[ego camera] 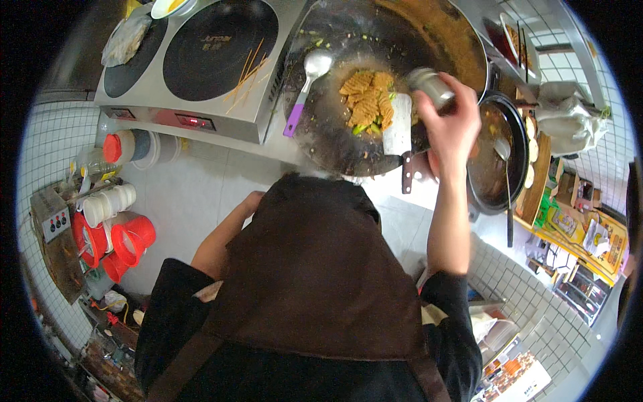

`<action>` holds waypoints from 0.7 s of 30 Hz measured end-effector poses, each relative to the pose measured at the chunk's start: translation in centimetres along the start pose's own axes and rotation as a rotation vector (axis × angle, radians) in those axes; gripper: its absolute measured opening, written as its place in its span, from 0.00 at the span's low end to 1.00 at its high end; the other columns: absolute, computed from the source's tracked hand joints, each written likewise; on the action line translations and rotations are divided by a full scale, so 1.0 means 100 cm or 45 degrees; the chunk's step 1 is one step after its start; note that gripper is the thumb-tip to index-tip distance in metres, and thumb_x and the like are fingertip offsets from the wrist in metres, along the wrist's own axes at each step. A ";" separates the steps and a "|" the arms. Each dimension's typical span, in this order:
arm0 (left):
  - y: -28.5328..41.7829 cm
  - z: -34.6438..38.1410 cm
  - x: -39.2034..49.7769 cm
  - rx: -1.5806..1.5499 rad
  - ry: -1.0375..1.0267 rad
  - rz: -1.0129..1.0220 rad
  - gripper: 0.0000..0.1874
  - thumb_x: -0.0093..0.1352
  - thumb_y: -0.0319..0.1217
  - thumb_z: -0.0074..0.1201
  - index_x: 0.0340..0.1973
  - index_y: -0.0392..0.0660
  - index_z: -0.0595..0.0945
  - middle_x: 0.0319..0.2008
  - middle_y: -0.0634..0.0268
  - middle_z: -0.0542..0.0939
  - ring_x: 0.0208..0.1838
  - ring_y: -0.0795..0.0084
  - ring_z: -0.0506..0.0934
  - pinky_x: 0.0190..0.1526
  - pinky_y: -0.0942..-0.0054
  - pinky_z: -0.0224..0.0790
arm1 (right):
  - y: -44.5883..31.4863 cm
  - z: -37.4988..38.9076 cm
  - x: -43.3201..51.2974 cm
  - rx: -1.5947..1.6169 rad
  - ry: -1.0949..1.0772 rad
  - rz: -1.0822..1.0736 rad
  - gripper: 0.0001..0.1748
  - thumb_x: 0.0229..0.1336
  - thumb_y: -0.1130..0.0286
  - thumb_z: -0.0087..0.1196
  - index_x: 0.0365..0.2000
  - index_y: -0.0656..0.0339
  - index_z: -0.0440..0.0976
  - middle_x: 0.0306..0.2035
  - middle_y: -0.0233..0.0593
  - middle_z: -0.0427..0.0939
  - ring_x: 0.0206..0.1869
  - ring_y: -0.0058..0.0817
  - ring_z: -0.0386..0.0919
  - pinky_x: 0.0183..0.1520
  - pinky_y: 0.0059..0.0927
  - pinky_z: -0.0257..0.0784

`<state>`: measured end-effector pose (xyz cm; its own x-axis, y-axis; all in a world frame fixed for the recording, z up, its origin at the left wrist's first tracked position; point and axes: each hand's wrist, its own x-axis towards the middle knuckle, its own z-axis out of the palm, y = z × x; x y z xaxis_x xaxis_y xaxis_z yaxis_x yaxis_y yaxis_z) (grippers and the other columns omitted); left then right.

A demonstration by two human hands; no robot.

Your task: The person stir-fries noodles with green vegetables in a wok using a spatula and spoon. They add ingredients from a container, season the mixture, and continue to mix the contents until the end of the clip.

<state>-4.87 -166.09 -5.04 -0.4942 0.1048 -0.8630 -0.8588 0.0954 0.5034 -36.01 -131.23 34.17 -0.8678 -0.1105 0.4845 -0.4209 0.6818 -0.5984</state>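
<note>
My right hand (454, 113) holds a small glass shaker jar (430, 86), slightly blurred and tilted, above the right part of a large round griddle (331, 145). Brown ridged slices of food (369, 98) lie in a heap there, with green vegetable pieces (368, 128) under them. Against the heap's right side rests the blade of a metal spatula (399, 125), its dark riveted handle over the griddle's near rim. A metal spoon (317, 64) with a purple handle lies left of the food. My left hand (252, 202) is low beside the apron, its fingers partly hidden; nothing shows in it.
Thin wooden skewers (246, 78) lie on a two-plate electric cooker (145, 111) at the left. A black pan of brown sauce (495, 176) with a ladle (504, 149) stands right of the griddle. Red buckets (131, 238) and stacked white tubs (108, 205) are at the lower left.
</note>
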 end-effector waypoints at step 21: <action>0.009 0.001 0.001 0.026 -0.130 0.093 0.14 0.68 0.33 0.54 0.38 0.32 0.84 0.34 0.60 0.83 0.35 0.70 0.77 0.42 0.65 0.71 | 0.027 -0.027 -0.015 -0.210 0.013 0.057 0.25 0.42 0.65 0.71 0.43 0.62 0.79 0.42 0.44 0.78 0.45 0.37 0.79 0.49 0.35 0.75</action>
<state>-5.71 -165.94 -4.62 -0.5382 0.2127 -0.8156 -0.8175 0.1039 0.5665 -35.10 -127.30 33.51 -0.8816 -0.0704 0.4668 -0.3321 0.7952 -0.5073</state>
